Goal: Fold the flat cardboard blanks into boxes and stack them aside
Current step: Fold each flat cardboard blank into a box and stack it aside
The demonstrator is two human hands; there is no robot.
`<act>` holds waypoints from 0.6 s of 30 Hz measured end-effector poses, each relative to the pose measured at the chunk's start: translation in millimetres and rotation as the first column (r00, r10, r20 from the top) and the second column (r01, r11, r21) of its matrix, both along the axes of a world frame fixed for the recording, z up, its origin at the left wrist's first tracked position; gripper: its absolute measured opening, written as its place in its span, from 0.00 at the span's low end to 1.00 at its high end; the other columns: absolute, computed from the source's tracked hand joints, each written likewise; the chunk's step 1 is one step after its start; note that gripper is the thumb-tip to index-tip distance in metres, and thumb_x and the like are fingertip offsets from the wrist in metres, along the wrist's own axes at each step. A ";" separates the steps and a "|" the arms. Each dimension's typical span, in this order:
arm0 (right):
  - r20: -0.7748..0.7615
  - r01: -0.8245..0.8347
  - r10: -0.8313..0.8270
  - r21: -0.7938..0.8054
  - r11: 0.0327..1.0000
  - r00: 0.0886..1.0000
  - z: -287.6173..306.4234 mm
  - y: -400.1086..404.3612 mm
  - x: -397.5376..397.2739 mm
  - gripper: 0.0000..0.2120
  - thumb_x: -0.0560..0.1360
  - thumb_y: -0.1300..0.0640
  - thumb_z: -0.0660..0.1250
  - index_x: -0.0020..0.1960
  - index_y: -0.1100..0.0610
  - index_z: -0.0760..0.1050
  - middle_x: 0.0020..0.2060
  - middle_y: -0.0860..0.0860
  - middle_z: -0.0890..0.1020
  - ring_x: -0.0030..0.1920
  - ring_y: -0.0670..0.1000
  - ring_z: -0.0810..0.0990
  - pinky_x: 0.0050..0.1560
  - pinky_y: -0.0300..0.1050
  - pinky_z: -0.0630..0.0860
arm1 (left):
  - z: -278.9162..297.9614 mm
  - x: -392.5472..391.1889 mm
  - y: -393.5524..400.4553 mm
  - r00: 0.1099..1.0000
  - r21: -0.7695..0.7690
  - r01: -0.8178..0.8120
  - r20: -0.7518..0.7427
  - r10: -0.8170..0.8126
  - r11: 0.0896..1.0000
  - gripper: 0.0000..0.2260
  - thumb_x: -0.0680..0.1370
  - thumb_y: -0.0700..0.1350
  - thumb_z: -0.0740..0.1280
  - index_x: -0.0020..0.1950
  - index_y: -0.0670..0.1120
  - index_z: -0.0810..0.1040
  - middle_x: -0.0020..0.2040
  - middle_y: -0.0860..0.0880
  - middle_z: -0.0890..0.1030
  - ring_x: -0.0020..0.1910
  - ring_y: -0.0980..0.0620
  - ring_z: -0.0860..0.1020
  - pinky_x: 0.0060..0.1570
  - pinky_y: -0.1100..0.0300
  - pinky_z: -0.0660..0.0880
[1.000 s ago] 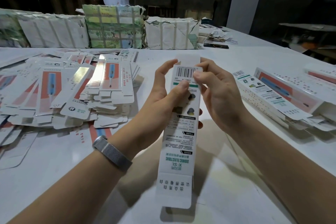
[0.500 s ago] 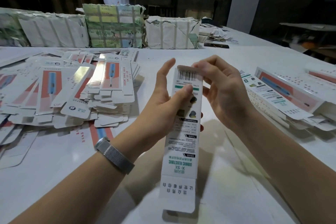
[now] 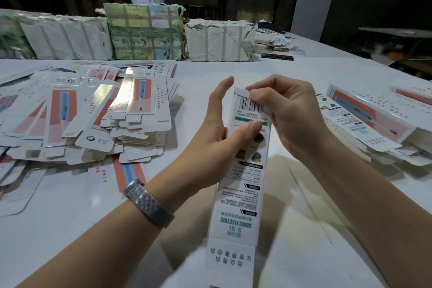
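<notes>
Currently the left hand (image 3: pixel 210 142) grips the long white box (image 3: pixel 243 170) mid-body above the table (image 3: pixel 304 77), thumb on its printed face. Right hand (image 3: pixel 289 114) fingers curl over the barcode end, pressing it.

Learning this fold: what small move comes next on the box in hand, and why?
Probably press the top flap home: the right hand pinches the barcode end of the box, bent over there, while the left hand steadies it; the bottom flap hangs open.
</notes>
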State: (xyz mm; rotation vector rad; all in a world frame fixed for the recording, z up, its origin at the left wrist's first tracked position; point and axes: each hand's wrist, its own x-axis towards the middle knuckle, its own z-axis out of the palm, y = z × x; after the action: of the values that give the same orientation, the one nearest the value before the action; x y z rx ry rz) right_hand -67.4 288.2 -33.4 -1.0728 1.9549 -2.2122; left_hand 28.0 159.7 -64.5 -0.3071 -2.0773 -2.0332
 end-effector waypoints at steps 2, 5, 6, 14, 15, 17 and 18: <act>-0.014 0.024 -0.024 0.005 1.000 1.000 2.3 1.4 0.5 0.05 0.70 0.59 0.68 0.36 0.54 0.81 0.33 0.52 0.83 0.43 0.71 0.80 0.47 0.75 0.73 | -0.5 0.2 -0.8 1.000 -0.016 0.015 -0.012 -0.016 1.000 0.34 0.77 0.50 0.67 0.72 0.75 0.52 0.55 0.48 0.84 0.47 0.44 0.85 0.47 0.42 0.82; -0.018 0.022 -0.021 0.020 1.000 1.000 4.1 2.7 1.2 0.06 0.70 0.60 0.66 0.36 0.55 0.81 0.32 0.52 0.82 0.43 0.68 0.80 0.47 0.74 0.73 | -0.9 0.3 -2.8 0.999 -0.022 0.036 -0.019 -0.036 0.999 0.33 0.78 0.49 0.67 0.73 0.74 0.53 0.55 0.50 0.84 0.47 0.43 0.85 0.45 0.46 0.82; -0.012 0.013 -0.012 0.028 1.000 1.000 4.6 3.0 1.3 0.07 0.70 0.60 0.66 0.36 0.54 0.81 0.32 0.52 0.82 0.42 0.66 0.81 0.46 0.74 0.73 | -1.1 0.3 -3.1 0.999 -0.021 0.042 -0.020 -0.043 0.999 0.32 0.78 0.49 0.66 0.73 0.73 0.54 0.54 0.49 0.84 0.47 0.44 0.85 0.44 0.47 0.82; 0.042 -0.137 0.134 0.077 0.988 0.990 8.3 12.0 -7.1 0.07 0.71 0.60 0.66 0.38 0.55 0.82 0.35 0.53 0.82 0.44 0.60 0.78 0.47 0.59 0.69 | 1.3 0.5 -5.2 0.998 0.041 0.054 -0.035 -0.053 0.998 0.20 0.80 0.47 0.65 0.67 0.66 0.65 0.46 0.47 0.83 0.43 0.40 0.83 0.41 0.42 0.83; 0.042 -0.154 0.151 0.079 0.985 0.988 7.9 12.5 -7.5 0.07 0.72 0.59 0.65 0.39 0.55 0.82 0.36 0.53 0.82 0.45 0.60 0.78 0.47 0.60 0.69 | 1.7 0.4 -5.4 0.998 0.056 0.053 -0.032 -0.051 0.997 0.19 0.80 0.46 0.65 0.66 0.65 0.66 0.46 0.46 0.83 0.43 0.39 0.83 0.41 0.41 0.83; 0.046 -0.187 0.184 0.076 0.979 0.982 5.8 11.2 -6.8 0.09 0.74 0.57 0.64 0.43 0.55 0.83 0.38 0.52 0.83 0.46 0.57 0.79 0.47 0.60 0.69 | 2.4 0.2 -7.3 0.999 0.096 0.047 -0.026 -0.045 0.994 0.18 0.80 0.46 0.65 0.65 0.65 0.66 0.46 0.45 0.83 0.43 0.37 0.82 0.41 0.40 0.83; 0.049 -0.201 0.198 0.068 0.977 0.979 4.3 9.9 -5.8 0.11 0.76 0.56 0.63 0.44 0.54 0.84 0.39 0.52 0.83 0.47 0.56 0.79 0.48 0.61 0.70 | 2.8 0.1 -8.4 0.999 0.119 0.048 -0.025 -0.045 0.992 0.18 0.79 0.46 0.65 0.65 0.64 0.67 0.45 0.45 0.83 0.43 0.37 0.82 0.40 0.40 0.83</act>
State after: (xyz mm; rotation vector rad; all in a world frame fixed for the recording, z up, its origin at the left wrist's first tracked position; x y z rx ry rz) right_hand -73.2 298.1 -29.0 -1.1465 1.8062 -2.0284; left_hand 28.1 151.3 -61.8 -0.3594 -1.9430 -2.1598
